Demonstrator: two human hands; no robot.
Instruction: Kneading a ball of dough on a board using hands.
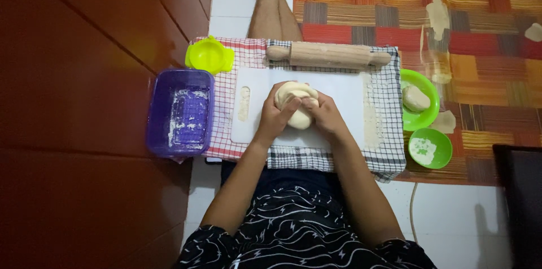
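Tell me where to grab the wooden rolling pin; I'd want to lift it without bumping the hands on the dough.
Probably grip the rolling pin by its two narrow end handles, coming from above. It lies flat and crosswise on the checked cloth, beyond the white board, clear of both hands.

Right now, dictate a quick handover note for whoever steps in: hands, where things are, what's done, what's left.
Left hand and right hand: both wrapped around the dough ball, pressing it on the white cutting board.
Rolling pin lies unused along the far edge of the checked cloth.
Purple container, floury inside, sits to the left; a yellow-green mould beyond it.
Right side: green bowl with another dough piece, and a smaller green dish.
Done: dough gathered into a ball. Left: it is not yet rolled flat.
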